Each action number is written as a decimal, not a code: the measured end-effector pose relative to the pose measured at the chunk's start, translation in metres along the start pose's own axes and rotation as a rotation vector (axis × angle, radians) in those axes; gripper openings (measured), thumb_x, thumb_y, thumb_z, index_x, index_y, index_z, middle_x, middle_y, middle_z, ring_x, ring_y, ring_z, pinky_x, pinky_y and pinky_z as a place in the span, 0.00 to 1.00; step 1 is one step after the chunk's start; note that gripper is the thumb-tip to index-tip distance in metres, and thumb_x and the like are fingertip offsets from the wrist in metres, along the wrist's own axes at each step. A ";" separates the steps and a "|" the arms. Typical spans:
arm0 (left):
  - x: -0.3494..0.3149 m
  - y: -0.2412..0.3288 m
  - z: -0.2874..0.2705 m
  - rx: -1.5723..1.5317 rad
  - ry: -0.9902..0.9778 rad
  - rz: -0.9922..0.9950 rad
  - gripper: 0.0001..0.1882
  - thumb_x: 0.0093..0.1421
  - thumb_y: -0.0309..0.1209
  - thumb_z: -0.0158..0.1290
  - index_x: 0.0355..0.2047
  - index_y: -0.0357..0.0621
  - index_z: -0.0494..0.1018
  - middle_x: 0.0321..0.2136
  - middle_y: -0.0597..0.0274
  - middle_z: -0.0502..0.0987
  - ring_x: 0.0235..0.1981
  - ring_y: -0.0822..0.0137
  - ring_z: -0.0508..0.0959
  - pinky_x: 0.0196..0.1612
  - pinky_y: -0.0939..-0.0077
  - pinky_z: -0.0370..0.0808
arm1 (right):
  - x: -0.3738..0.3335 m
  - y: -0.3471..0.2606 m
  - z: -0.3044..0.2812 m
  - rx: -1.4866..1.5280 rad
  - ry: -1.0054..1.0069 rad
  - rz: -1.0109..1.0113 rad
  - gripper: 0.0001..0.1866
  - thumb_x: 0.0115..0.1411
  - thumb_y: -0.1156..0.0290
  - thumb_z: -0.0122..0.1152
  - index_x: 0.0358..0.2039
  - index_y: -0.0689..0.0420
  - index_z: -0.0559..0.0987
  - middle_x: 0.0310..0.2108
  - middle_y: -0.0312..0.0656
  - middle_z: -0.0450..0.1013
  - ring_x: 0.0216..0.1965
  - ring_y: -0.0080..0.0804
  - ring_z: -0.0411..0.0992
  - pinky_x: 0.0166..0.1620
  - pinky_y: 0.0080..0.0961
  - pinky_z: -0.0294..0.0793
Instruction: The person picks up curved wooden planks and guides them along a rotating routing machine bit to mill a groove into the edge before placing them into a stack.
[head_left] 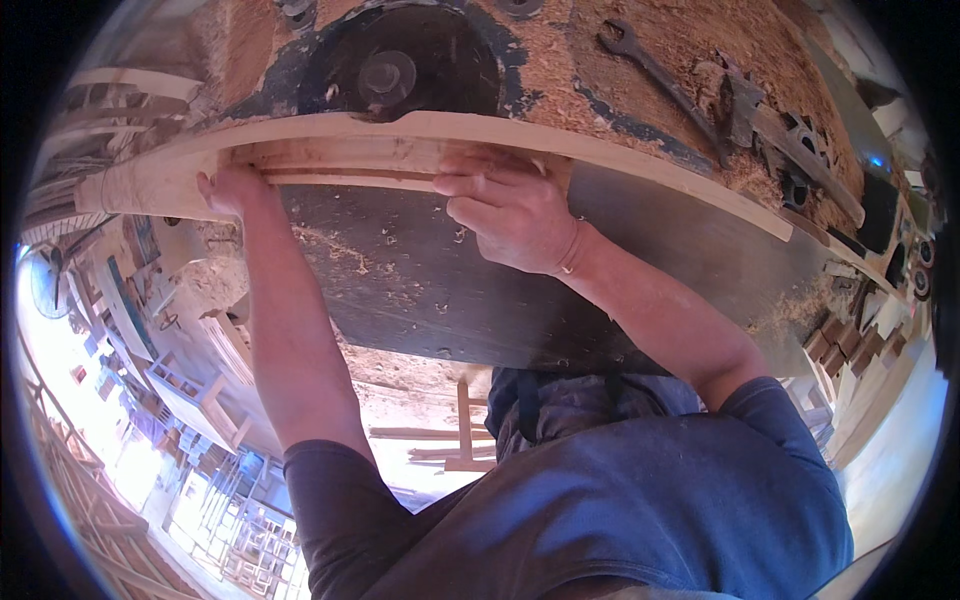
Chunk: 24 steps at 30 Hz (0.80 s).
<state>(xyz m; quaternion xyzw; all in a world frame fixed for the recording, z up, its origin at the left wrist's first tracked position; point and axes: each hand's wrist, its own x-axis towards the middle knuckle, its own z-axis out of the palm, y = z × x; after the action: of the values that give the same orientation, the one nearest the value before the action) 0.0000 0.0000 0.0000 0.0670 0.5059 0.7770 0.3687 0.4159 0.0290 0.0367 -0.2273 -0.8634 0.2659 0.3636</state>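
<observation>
A pale wooden board (350, 157) lies at the front of a long wooden strip (620, 150) that crosses the machine table. My right hand (515, 212) is closed on the board's right part, fingers curled over it, some blurred. At the board's left end, my left hand (238, 190) grips it, with most of its fingers hidden from this angle. Just beyond the strip, a round dark recess holds a metal spindle (387, 78); a notch in the strip sits in front of it. Whether the spindle turns I cannot tell.
Dark metal tabletop (420, 270) with scattered shavings lies nearest me. A wrench (660, 85) and a metal clamp-like bar (800, 160) rest on sawdust at the far right. Small wood blocks (850, 345) are stacked at right. Timber pieces (130, 100) lie at far left, a fan (45, 285) below them.
</observation>
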 end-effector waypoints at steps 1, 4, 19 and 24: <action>-0.003 -0.001 0.006 -0.010 0.063 0.039 0.53 0.60 0.57 0.48 0.74 0.37 0.40 0.70 0.38 0.53 0.73 0.43 0.50 0.73 0.54 0.45 | 0.003 0.000 -0.001 -0.003 0.001 -0.011 0.07 0.44 0.77 0.65 0.25 0.52 0.78 0.41 0.34 0.81 0.53 0.30 0.77 0.54 0.27 0.78; 0.009 0.005 0.006 0.015 0.169 0.060 0.45 0.62 0.56 0.45 0.69 0.35 0.51 0.67 0.37 0.59 0.71 0.44 0.53 0.72 0.54 0.48 | 0.010 0.000 0.011 -0.006 0.021 -0.027 0.08 0.43 0.76 0.65 0.25 0.53 0.77 0.41 0.33 0.81 0.53 0.30 0.78 0.52 0.28 0.80; 0.274 -0.019 -0.306 -1.159 -0.476 -0.243 0.36 0.67 0.53 0.38 0.58 0.30 0.69 0.62 0.36 0.66 0.67 0.45 0.61 0.70 0.52 0.54 | 0.032 -0.003 0.048 -0.056 -0.014 -0.045 0.09 0.42 0.77 0.65 0.26 0.53 0.77 0.43 0.34 0.80 0.54 0.31 0.77 0.53 0.30 0.80; 0.281 0.006 -0.315 -1.501 -0.464 -0.314 0.34 0.67 0.53 0.40 0.52 0.29 0.74 0.59 0.36 0.69 0.66 0.46 0.64 0.68 0.54 0.57 | 0.044 -0.014 0.061 -0.054 0.035 -0.025 0.08 0.42 0.80 0.65 0.18 0.54 0.74 0.38 0.34 0.82 0.48 0.29 0.80 0.51 0.27 0.81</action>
<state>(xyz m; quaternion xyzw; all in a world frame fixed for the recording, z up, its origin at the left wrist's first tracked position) -0.3554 -0.0538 -0.2211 -0.1111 -0.2380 0.8151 0.5163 0.3394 0.0267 0.0318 -0.2309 -0.8664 0.2341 0.3757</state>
